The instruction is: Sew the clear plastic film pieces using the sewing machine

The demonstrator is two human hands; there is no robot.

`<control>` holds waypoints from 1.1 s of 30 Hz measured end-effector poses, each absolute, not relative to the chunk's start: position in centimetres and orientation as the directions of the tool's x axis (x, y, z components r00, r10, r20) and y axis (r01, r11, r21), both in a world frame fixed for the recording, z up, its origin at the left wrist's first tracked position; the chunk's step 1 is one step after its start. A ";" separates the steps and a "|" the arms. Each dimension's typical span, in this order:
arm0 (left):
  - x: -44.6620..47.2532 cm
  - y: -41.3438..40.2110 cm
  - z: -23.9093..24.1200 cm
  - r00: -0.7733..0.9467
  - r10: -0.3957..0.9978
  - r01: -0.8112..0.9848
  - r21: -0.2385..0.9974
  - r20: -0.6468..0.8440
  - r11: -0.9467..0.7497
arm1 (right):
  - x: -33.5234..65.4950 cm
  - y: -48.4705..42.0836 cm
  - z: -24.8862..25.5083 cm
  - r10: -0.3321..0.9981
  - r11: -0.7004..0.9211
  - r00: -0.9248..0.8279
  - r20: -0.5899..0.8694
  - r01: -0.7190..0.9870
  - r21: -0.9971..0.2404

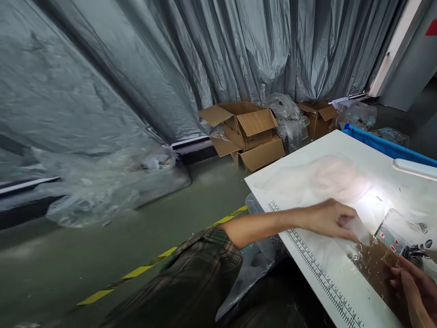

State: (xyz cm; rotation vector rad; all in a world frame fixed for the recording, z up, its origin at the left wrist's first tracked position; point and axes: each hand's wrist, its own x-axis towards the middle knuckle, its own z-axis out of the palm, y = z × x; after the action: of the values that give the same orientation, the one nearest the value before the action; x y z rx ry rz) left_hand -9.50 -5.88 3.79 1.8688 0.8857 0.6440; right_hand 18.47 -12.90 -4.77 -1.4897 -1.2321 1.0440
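Observation:
My left hand point(332, 219) reaches across the white sewing table point(303, 241), its thumb and fingers closed on a thin, whitish sheer piece point(357, 228) that is blurred. At the lower right edge, my right hand point(414, 284) has its fingers bent together over a brown panel point(370, 262) strewn with thread scraps; what they pinch, if anything, is too small to make out. Just beyond it sit the metal presser foot point(414, 250) and plate of a sewing machine, beside a bright lamp spot. A soft heap of pale, sheer fabric point(334, 177) lies behind my left hand.
A printed ruler scale point(314, 266) runs along the table's near edge. Open cardboard boxes point(249, 130) and clear plastic bags point(288, 118) stand by the silver curtain point(239, 50). More plastic sheeting point(99, 191) lies left on the green floor, near yellow-black tape point(136, 272).

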 end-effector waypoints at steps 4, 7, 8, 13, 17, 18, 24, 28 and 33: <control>-12.0 -6.1 5.7 0.479 0.871 0.221 0.975 -0.105 -0.004 | 17.2 -12.9 -3.0 0.991 -0.122 0.096 -0.098 0.296 -0.947; -11.1 -5.9 5.5 0.579 0.802 0.060 0.988 -0.148 0.140 | 15.1 -12.7 -0.4 0.998 -0.040 -0.026 -0.048 0.253 -0.967; -10.4 -5.7 5.3 0.597 0.789 -0.003 0.983 -0.145 0.183 | 14.5 -12.5 0.3 0.997 -0.012 -0.073 -0.030 0.233 -0.972; -7.0 -4.3 4.1 0.644 0.732 -0.175 0.890 -0.220 0.421 | 12.4 -10.6 2.1 0.982 -0.011 -0.186 -0.025 0.075 -0.997; -5.5 -2.5 3.8 0.606 0.748 -0.206 0.854 -0.271 0.477 | 11.1 -9.0 1.5 0.996 -0.067 -0.055 -0.064 -0.048 -0.997; -5.2 -2.2 3.7 0.584 0.760 -0.213 0.850 -0.285 0.482 | 10.9 -8.6 1.2 0.997 -0.073 -0.013 -0.072 -0.077 -0.994; -4.1 -1.5 3.9 0.431 0.831 -0.222 0.852 -0.351 0.475 | 10.7 -7.7 -0.2 0.979 -0.129 0.141 -0.148 -0.135 -0.982; -4.7 -1.9 4.4 0.322 0.905 -0.146 0.930 -0.277 0.337 | 11.0 -8.0 -0.7 0.973 -0.152 0.150 -0.176 -0.160 -0.975; -7.5 -3.1 5.9 0.214 0.977 0.034 0.999 0.022 -0.030 | 11.2 -8.5 -0.9 0.976 -0.138 0.161 -0.149 -0.082 -0.987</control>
State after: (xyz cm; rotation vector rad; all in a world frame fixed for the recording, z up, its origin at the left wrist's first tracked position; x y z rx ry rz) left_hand -7.46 -3.08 5.88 1.3493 1.0624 1.0489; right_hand 11.17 -8.52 -0.92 -1.3354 -0.9614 1.2193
